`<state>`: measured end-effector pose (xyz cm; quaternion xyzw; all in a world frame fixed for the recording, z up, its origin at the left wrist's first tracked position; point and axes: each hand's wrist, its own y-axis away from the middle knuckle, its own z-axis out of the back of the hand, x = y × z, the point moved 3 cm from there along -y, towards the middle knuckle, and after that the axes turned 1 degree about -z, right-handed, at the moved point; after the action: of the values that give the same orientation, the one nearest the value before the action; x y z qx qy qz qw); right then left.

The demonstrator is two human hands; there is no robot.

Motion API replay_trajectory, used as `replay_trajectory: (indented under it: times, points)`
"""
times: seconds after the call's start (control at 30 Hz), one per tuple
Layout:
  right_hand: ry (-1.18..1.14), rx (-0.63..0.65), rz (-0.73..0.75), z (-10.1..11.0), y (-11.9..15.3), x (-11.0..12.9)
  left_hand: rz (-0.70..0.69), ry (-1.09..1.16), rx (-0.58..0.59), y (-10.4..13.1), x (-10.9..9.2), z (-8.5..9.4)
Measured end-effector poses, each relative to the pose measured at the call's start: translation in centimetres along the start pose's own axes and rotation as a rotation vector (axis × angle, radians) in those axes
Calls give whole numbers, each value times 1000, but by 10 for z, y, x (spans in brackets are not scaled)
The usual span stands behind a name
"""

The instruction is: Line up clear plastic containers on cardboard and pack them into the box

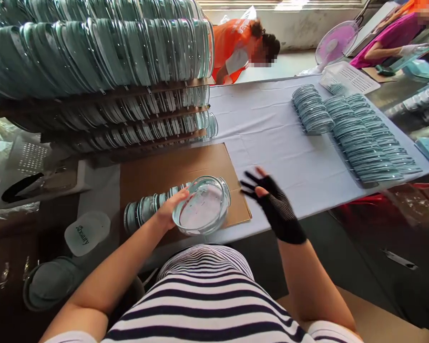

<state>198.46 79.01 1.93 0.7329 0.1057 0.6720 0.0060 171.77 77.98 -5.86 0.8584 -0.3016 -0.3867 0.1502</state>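
My bare left hand (172,207) grips the left rim of a clear round glass bowl (202,209), tilted in front of my body. A second rim shows at the bowl's right side; whether two pieces are nested I cannot tell. My right hand (273,202), in a black fingerless glove, is raised to the right of the bowl with fingers spread and nothing in it. Beside my left hand, a row of round glass pieces (143,209) stands on edge on a brown cardboard sheet (175,166).
At the left rise racks packed with glass discs (110,52). Stacked glass pieces (357,138) lie in rows on the white-covered table (250,124), near a white basket (350,76). A person in orange (232,43) bends beyond the table; another in magenta (389,40) works far right, near a fan (336,43).
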Motion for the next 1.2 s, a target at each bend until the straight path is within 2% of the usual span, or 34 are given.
replay_trajectory:
  times: [0.03,0.1,0.17,0.2,0.23,0.27,0.33,0.37,0.43,0.5,0.57,0.63,0.7,0.77,0.83,0.9,0.97,1.03,1.1,1.13,1.2]
  points:
    - [200,11,152,1,5,9,61,38,27,-2,-1,6]
    - [555,181,400,-14,17,13,239,76,107,-6,8,13]
    - [764,452,540,-35,26,-3,381,60,149,-14,26,13]
    - [810,527,578,-41,26,-15,392,33,122,-19,37,12]
    - [841,524,583,-40,22,-28,344,-10,54,-27,46,12]
    - [864,430,555,-32,14,-40,242,-77,-42,-35,53,12]
    - [907,76,422,2,-9,-64,-56,-329,-225,-50,59,12]
    - [943,-113,333,23,-22,-75,-204,-520,-253,-57,59,9]
    - [1052,-369,139,61,-45,-98,-409,-982,-171,-71,60,0]
    - [1164,-411,-67,83,-64,-121,-466,-1431,-43,-84,65,-7]
    - [1241,-356,-228,89,-74,-140,-433,-1757,9,-94,71,-8]
    - [1293,-333,-228,82,-74,-151,-391,-1938,21,-100,76,-6]
    - [1266,-299,-77,65,-69,-158,-380,-2010,35,-101,80,-3]
    - [1098,-199,23,42,-61,-168,-392,-2030,44,-101,83,1]
    - [846,-112,-59,23,-56,-184,-403,-2029,51,-99,83,4]
    - [649,-124,-205,14,-56,-198,-401,-2004,64,-99,84,6]
    - [579,-208,-265,15,-59,-199,-384,-1925,66,-98,83,7]
    - [583,-324,-213,23,-63,-182,-391,-1732,-17,-95,77,5]
    - [559,-387,-79,31,-62,-150,-421,-1360,-164,-89,65,2]
    - [530,-378,4,33,-59,-131,-415,-1122,-206,-85,59,0]
    - [474,-288,162,32,-50,-90,-338,-663,-170,-76,49,-6]
